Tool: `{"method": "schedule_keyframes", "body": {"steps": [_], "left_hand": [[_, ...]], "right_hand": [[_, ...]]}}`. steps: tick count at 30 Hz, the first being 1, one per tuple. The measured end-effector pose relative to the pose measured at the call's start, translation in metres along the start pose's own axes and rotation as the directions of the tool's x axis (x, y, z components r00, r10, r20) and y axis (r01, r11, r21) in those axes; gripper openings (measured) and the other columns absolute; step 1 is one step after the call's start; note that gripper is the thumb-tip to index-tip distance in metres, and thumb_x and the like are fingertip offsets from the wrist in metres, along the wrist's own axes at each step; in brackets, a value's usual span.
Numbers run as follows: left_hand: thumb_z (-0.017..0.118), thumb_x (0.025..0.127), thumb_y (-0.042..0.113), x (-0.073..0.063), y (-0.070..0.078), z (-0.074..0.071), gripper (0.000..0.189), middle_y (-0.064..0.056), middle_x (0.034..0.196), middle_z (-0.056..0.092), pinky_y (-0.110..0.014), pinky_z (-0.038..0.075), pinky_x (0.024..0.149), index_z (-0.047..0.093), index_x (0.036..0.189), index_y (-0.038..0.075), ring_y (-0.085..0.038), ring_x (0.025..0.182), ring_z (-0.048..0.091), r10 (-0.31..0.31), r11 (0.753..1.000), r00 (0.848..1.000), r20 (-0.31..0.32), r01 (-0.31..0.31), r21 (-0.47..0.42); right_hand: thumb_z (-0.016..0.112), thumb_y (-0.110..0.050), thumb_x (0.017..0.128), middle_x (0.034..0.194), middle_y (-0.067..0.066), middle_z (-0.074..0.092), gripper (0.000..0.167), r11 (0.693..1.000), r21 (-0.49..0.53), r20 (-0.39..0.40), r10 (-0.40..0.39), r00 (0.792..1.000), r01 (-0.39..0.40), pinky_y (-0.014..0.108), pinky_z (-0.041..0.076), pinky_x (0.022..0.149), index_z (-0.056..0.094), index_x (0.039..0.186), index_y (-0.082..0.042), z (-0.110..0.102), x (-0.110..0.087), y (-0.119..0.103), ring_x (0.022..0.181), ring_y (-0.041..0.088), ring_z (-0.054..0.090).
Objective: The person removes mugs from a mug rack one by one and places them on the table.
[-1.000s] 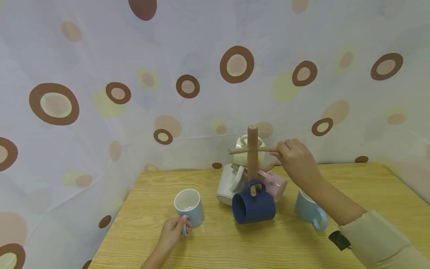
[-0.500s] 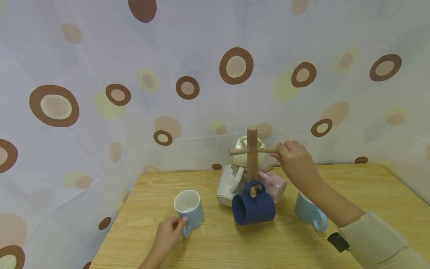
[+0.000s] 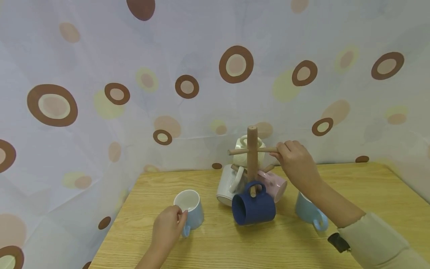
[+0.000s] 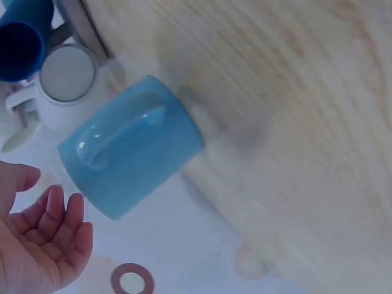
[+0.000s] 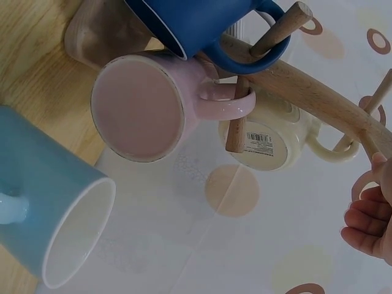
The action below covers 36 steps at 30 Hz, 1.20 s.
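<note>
A light-blue mug [image 3: 196, 218] with a white inside stands upright on the left of the table, handle toward the front. Beside its rim hovers my left hand [image 3: 167, 226], and the left wrist view shows loosely bent fingers [image 4: 52, 223] apart from the mug. With thumb and fingers, my right hand [image 3: 297, 164] pinches the end of an upper peg on the wooden mug tree [image 3: 252, 160]. From other pegs hang a dark blue mug [image 3: 258, 210], a white ribbed mug [image 3: 226, 185], a pink mug [image 3: 278, 186] and a cream mug [image 3: 240, 160].
Another light-blue mug [image 3: 305, 209] stands right of the tree, partly behind my right forearm. A small black object [image 3: 338, 242] shows at the right sleeve's cuff. The wooden table [image 3: 215, 246] ends at a dotted cloth [image 3: 201, 123] behind.
My left hand has let go of the light-blue mug's handle and risen slightly up and left. The mug stays in place, and the right hand keeps its hold on the peg.
</note>
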<state>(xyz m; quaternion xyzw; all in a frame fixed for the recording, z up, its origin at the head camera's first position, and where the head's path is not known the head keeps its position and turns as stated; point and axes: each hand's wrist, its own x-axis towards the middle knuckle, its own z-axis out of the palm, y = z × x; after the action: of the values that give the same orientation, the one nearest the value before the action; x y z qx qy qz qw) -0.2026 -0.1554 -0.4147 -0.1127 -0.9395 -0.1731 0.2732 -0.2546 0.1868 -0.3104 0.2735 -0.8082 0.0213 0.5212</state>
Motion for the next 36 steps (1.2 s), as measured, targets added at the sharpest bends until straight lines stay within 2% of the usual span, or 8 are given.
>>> {"method": "schedule_keyframes", "body": {"steps": [6,11,14,19,26,29,32,36], "left_hand": [[0.071,0.077,0.015,0.011,0.015,-0.007,0.015,0.001,0.059,0.057,-0.015,0.038,0.045,0.062,0.069,0.006,-0.006,0.05,0.049,0.077,0.997,0.995,-0.068,-0.077,0.006],[0.072,0.077,0.017,0.024,0.027,-0.007,0.014,0.0,0.065,0.06,-0.019,0.042,0.05,0.064,0.075,0.006,-0.01,0.055,0.053,0.141,0.99,0.982,-0.126,-0.142,0.002],[0.074,0.076,0.017,0.031,0.035,-0.006,0.015,-0.002,0.068,0.062,-0.021,0.045,0.053,0.065,0.078,0.006,-0.011,0.058,0.056,0.194,0.981,0.964,-0.179,-0.196,0.006],[0.075,0.074,0.019,0.046,0.047,-0.004,0.017,-0.002,0.069,0.064,-0.024,0.047,0.055,0.066,0.078,0.006,-0.013,0.059,0.058,0.264,0.963,0.921,-0.285,-0.27,0.02],[0.075,0.074,0.019,0.073,0.071,-0.002,0.019,-0.004,0.072,0.066,-0.028,0.046,0.055,0.066,0.084,0.005,-0.016,0.063,0.06,0.287,0.947,0.88,-0.378,-0.319,-0.024],[0.074,0.075,0.02,0.084,0.083,-0.003,0.019,-0.003,0.074,0.066,-0.028,0.047,0.059,0.066,0.085,0.005,-0.017,0.067,0.06,0.297,0.938,0.868,-0.397,-0.344,-0.051],[0.073,0.077,0.022,0.094,0.094,-0.005,0.022,-0.003,0.075,0.066,-0.03,0.049,0.063,0.066,0.089,0.005,-0.018,0.069,0.061,0.302,0.933,0.869,-0.392,-0.354,-0.066],[0.073,0.077,0.026,0.103,0.104,-0.005,0.028,-0.003,0.073,0.064,-0.032,0.048,0.064,0.065,0.094,0.004,-0.018,0.067,0.059,0.296,0.94,0.886,-0.357,-0.336,-0.055]], "right_hand": [[0.032,-0.031,0.096,0.069,0.019,0.054,0.047,1.0,-0.003,0.0,0.001,1.0,-0.001,0.035,0.048,0.055,0.053,0.081,0.009,-0.001,0.001,0.0,0.061,0.03,0.053],[0.034,-0.03,0.096,0.069,0.019,0.055,0.045,1.0,-0.003,-0.009,0.006,1.0,-0.006,0.036,0.049,0.055,0.054,0.081,0.008,-0.002,0.002,0.001,0.061,0.03,0.054],[0.035,-0.03,0.096,0.069,0.019,0.055,0.045,1.0,0.004,-0.012,0.007,1.0,-0.007,0.036,0.049,0.056,0.054,0.081,0.008,-0.002,0.001,0.001,0.062,0.03,0.054],[0.036,-0.03,0.096,0.068,0.018,0.054,0.045,1.0,0.004,-0.017,0.003,1.0,-0.002,0.036,0.048,0.056,0.053,0.08,0.008,-0.001,0.001,0.0,0.061,0.029,0.054],[0.029,-0.033,0.098,0.068,0.018,0.055,0.05,1.0,-0.007,-0.026,0.005,1.0,-0.005,0.036,0.049,0.056,0.054,0.081,0.007,0.0,0.0,-0.001,0.06,0.029,0.054],[0.026,-0.034,0.098,0.068,0.017,0.055,0.053,1.0,-0.013,-0.025,0.008,1.0,-0.008,0.036,0.048,0.056,0.054,0.081,0.007,0.0,0.0,-0.002,0.06,0.029,0.054],[0.026,-0.035,0.098,0.068,0.017,0.055,0.053,1.0,-0.013,-0.023,0.013,1.0,-0.013,0.036,0.049,0.056,0.054,0.081,0.007,0.0,0.0,-0.002,0.061,0.029,0.055],[0.028,-0.034,0.098,0.069,0.018,0.055,0.051,1.0,-0.004,-0.02,0.018,1.0,-0.018,0.036,0.049,0.057,0.054,0.081,0.007,0.001,-0.001,-0.002,0.061,0.029,0.055]]}}
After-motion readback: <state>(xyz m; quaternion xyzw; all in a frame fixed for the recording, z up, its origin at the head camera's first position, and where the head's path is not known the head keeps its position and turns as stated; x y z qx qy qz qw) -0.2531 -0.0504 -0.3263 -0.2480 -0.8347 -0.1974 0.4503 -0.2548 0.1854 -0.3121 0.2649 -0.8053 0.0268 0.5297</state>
